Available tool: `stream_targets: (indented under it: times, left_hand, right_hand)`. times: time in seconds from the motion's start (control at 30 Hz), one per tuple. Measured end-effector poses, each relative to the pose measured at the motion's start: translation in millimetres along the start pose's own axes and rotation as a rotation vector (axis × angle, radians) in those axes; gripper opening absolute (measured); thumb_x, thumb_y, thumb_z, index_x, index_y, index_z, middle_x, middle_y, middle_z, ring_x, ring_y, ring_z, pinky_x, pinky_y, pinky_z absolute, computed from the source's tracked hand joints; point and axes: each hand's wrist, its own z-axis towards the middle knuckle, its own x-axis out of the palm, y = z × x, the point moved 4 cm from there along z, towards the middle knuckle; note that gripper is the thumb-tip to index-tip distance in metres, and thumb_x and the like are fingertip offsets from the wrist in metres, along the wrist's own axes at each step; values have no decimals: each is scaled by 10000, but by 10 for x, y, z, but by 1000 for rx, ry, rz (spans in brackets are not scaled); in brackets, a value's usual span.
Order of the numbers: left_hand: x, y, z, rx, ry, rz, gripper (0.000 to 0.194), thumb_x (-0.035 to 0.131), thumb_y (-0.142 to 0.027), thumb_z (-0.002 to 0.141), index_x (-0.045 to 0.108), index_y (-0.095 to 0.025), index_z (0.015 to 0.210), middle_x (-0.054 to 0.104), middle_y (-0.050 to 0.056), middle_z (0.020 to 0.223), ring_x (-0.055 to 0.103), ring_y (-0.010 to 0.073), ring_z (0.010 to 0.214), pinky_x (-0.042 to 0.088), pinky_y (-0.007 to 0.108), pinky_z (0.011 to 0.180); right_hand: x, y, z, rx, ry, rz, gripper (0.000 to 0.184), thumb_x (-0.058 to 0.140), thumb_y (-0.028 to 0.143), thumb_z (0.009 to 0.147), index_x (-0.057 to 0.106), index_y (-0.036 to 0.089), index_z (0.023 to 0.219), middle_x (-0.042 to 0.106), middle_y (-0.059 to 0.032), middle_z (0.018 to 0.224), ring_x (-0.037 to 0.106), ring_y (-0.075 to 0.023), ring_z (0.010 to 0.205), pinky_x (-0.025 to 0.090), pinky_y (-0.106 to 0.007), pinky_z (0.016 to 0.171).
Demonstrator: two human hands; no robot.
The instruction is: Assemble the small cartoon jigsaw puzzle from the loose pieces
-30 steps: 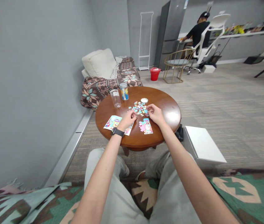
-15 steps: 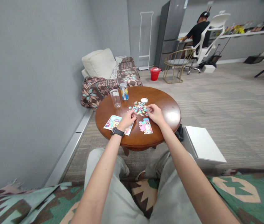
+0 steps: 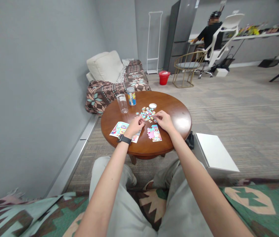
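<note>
The person is sitting at a round surface (image 3: 172, 100), both forearms reaching forward over it. The left hand (image 3: 136, 126) is hovering or resting by the near left edge of the loose pieces (image 3: 147, 112); which of the two, one cannot tell. Its fingers are curling inward, and whether they are pinching anything is not showing clearly. A dark watch (image 3: 124, 139) is circling that wrist, and the hand and wrist are covering part of a picture sheet (image 3: 118, 129).

The right hand (image 3: 165, 120) is reaching to the pile's right side, its fingers bending close together at the tips; whether a piece is sitting between them is too small to tell. The pieces are lying scattered between and beyond the hands. A joined section (image 3: 154, 133) is lying flat nearer the person, just below the right hand and to the right of the sheet.

Behind the pile, a round lid (image 3: 152, 106) is lying flat. A clear jar (image 3: 123, 104) and a can (image 3: 131, 96) are standing side by side at the far left.
</note>
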Motion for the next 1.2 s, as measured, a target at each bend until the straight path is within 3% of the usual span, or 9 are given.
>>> stream_targets:
  times: [0.2, 0.4, 0.73, 0.83, 1.0, 1.2]
  left_hand:
    - [-2, -9, -7, 4, -4, 13, 102, 556, -119, 827, 623, -182, 869, 607, -14, 741, 570, 145, 720, 439, 270, 717]
    - [-13, -28, -15, -10, 14, 12, 98, 561, -115, 827, 615, -180, 875, 622, -6, 775, 587, 151, 746, 447, 272, 722]
    - [-15, -53, -17, -14, 14, -9, 95, 559, -116, 814, 611, -176, 866, 621, -7, 774, 587, 146, 738, 446, 270, 719]
    - [-14, -63, -27, -11, 29, -24, 47, 613, -177, 804, 611, -183, 850, 606, -18, 752, 566, 144, 716, 441, 268, 697]
    - [-27, -115, -54, 44, 61, -31, 169, 749, -284, 732, 634, -187, 810, 636, -5, 825, 582, 164, 786, 457, 286, 742]
    - [-28, -124, -59, 71, 82, -25, 200, 802, -296, 702, 661, -187, 792, 664, 9, 876, 614, 187, 856, 469, 305, 802]
  right_hand:
    - [65, -29, -1, 40, 38, 122, 257, 604, 182, 812, 755, 209, 1019, 684, -37, 865, 620, -169, 751, 528, -312, 730]
    - [87, 18, -15, 80, 156, 127, 110, 665, 224, 779, 745, 187, 844, 750, -40, 826, 661, -189, 748, 534, -327, 761]
    - [122, 43, -19, 9, 261, 89, 170, 627, 219, 845, 795, 217, 865, 789, -57, 951, 712, -228, 911, 527, -368, 902]
    - [128, 19, -8, 7, 249, 110, 160, 620, 239, 853, 776, 209, 873, 779, -60, 954, 702, -222, 913, 530, -367, 891]
    - [157, -64, -6, 100, 235, 226, 147, 679, 280, 807, 720, 200, 923, 759, -44, 883, 702, -202, 843, 552, -344, 816]
    - [165, -47, -29, 142, 252, 340, 195, 744, 285, 748, 672, 204, 911, 768, -33, 834, 738, -215, 857, 563, -358, 852]
